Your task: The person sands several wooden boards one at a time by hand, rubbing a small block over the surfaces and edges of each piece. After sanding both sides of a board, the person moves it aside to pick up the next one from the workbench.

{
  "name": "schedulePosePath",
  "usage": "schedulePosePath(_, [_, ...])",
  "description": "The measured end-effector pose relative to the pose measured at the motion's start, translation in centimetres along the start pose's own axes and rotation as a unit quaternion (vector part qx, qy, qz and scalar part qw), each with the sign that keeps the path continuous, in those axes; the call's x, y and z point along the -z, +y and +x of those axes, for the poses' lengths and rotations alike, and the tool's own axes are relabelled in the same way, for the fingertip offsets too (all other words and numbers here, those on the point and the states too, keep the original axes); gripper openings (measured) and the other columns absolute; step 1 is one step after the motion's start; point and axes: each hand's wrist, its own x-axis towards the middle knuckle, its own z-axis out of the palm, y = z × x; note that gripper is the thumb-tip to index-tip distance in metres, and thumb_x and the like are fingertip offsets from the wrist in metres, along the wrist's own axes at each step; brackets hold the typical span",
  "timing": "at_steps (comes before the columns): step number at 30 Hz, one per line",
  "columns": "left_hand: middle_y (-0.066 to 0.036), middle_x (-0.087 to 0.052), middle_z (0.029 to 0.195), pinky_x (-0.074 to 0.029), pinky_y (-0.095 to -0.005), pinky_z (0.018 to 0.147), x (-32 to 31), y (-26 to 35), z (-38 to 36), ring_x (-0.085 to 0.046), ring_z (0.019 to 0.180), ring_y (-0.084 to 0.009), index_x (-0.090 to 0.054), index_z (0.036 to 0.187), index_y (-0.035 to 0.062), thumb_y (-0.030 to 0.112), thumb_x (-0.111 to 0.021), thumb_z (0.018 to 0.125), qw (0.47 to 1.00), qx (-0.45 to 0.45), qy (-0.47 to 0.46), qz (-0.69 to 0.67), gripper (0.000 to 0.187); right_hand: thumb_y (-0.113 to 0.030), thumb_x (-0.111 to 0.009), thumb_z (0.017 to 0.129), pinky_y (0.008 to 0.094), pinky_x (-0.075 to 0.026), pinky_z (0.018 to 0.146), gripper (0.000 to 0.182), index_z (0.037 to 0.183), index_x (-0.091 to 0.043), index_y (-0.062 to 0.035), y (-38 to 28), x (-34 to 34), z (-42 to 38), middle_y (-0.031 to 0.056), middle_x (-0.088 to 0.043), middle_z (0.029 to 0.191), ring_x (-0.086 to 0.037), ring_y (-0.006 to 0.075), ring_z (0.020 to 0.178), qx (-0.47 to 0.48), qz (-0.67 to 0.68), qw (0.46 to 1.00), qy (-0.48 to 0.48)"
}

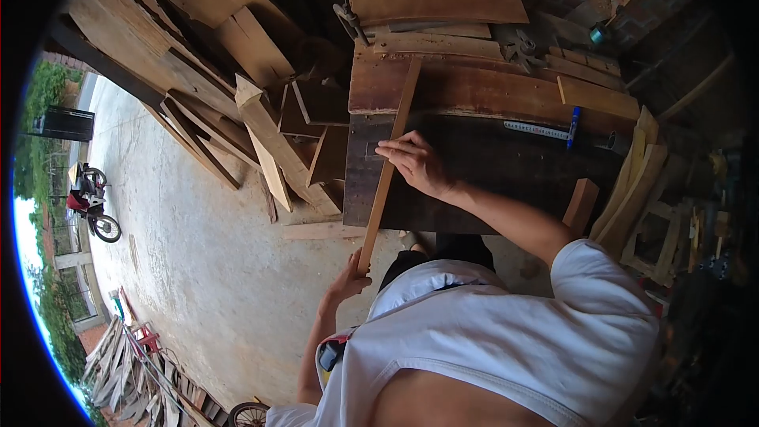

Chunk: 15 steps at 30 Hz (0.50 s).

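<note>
A long, narrow wooden strip [381,198] lies across the dark workbench top [466,190], and its near end sticks out past the bench edge. My left hand [348,278] is closed around that near end. Farther up, my right hand [421,163] is closed over the strip, its fingertips bunched at the strip's left edge. A small rectangular outline shows on the bench beside those fingertips. To the right of my right hand are a white ruler [534,130] and an upright-looking blue marker [573,125].
Curved boards [439,0] and a metal clamp [345,20] are at the bench's back. A wood block [581,204] stands at its right. Stacked planks [273,142] lean on the left, beside the concrete floor [198,269]. A motorbike [91,204] is outside.
</note>
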Motion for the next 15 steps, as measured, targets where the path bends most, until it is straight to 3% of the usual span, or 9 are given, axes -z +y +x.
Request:
schedulePosePath(3, [-0.013, -0.060, 0.114, -0.055, -0.0323, 0.067, 0.3, -0.4, 0.4, -0.063, 0.087, -0.0222, -0.038, 0.151, 0.0049, 0.003, -0.070, 0.081, 0.992, 0.022, -0.035, -0.116, 0.077, -0.004, -0.071, 0.087, 0.0332, -0.053, 0.093, 0.034, 0.120, -0.073, -0.0084, -0.9, -1.3, -0.5, 0.0035, -0.071, 0.122, -0.061, 0.0246, 0.102, -0.025, -0.024, 0.999, -0.003])
schedulePosePath(4, [-0.011, -0.064, 0.108, -0.055, -0.0319, 0.070, -0.4, -0.4, 0.4, -0.064, 0.087, -0.0206, -0.044, 0.147, 0.0036, 0.003, -0.069, 0.082, 0.997, -0.013, 0.024, -0.076, 0.070, -0.004, -0.071, 0.086, 0.0336, -0.053, 0.093, 0.035, 0.120, -0.073, -0.0083, -2.2, -2.2, -1.2, 0.0037, -0.071, 0.123, -0.061, 0.0246, 0.102, -0.048, -0.026, 0.999, -0.002])
schedulePosePath(5, [-0.010, -0.067, 0.102, -0.054, -0.0315, 0.074, -1.0, -0.4, 0.3, -0.064, 0.088, -0.0190, -0.050, 0.143, 0.0024, 0.004, -0.069, 0.083, 0.995, -0.045, 0.081, -0.034, 0.063, -0.003, -0.072, 0.083, 0.0334, -0.053, 0.095, 0.038, 0.121, -0.073, -0.0079, -3.9, -3.1, -2.6, 0.0042, -0.071, 0.124, -0.061, 0.0238, 0.102, -0.027, 0.010, 0.999, -0.027])
schedulePosePath(6, [-0.010, -0.067, 0.102, -0.054, -0.0315, 0.074, -1.5, -0.8, 0.4, -0.064, 0.088, -0.0190, -0.050, 0.143, 0.0024, 0.004, -0.069, 0.083, 0.995, -0.044, 0.080, -0.031, 0.063, -0.005, -0.070, 0.083, 0.0330, -0.053, 0.097, 0.038, 0.120, -0.073, -0.0086, -5.8, -3.9, -4.4, 0.0040, -0.070, 0.125, -0.061, 0.0227, 0.105, 0.020, 0.034, 0.996, -0.075])
schedulePosePath(8, [-0.010, -0.070, 0.097, -0.053, -0.0322, 0.078, -2.2, -1.8, 0.8, -0.066, 0.086, -0.0177, -0.055, 0.136, 0.0009, 0.007, -0.069, 0.085, 0.984, -0.088, 0.153, -0.021, 0.054, -0.010, -0.061, 0.089, 0.0321, -0.052, 0.100, 0.036, 0.122, -0.074, -0.0128, -8.3, -3.9, -7.7, 0.0014, -0.070, 0.127, -0.062, 0.0199, 0.108, 0.143, 0.065, 0.975, -0.158])
schedulePosePath(10, [-0.009, -0.070, 0.094, -0.053, -0.0337, 0.077, -1.9, -1.3, 0.5, -0.066, 0.083, -0.0178, -0.056, 0.133, 0.0004, 0.010, -0.069, 0.086, 0.988, -0.065, 0.142, -0.008, 0.050, -0.010, -0.060, 0.090, 0.0323, -0.052, 0.101, 0.036, 0.123, -0.074, -0.0142, -7.1, -2.9, -7.3, 0.0008, -0.069, 0.128, -0.062, 0.0186, 0.108, 0.196, 0.115, 0.955, -0.192])
schedulePosePath(13, [-0.010, -0.069, 0.091, -0.053, -0.0349, 0.074, -1.9, -1.1, 0.5, -0.065, 0.082, -0.0172, -0.057, 0.129, 0.0015, 0.012, -0.070, 0.086, 0.984, -0.091, 0.151, -0.037, 0.046, -0.007, -0.061, 0.091, 0.0320, -0.054, 0.097, 0.037, 0.126, -0.072, -0.0145, 0.6, -3.3, -2.2, 0.0018, -0.068, 0.130, -0.061, 0.0217, 0.105, 0.107, 0.003, 0.991, -0.075])
schedulePosePath(15, [-0.010, -0.068, 0.087, -0.052, -0.0341, 0.071, -1.5, -2.4, 1.4, -0.063, 0.079, -0.0151, -0.057, 0.130, 0.0035, 0.012, -0.070, 0.086, 0.987, -0.088, 0.136, 0.007, 0.047, 0.001, -0.067, 0.086, 0.0356, -0.053, 0.087, 0.036, 0.121, -0.072, -0.0076, 6.2, -1.2, 3.9, 0.0049, -0.070, 0.121, -0.060, 0.0261, 0.097, 0.040, -0.086, 0.995, 0.039])
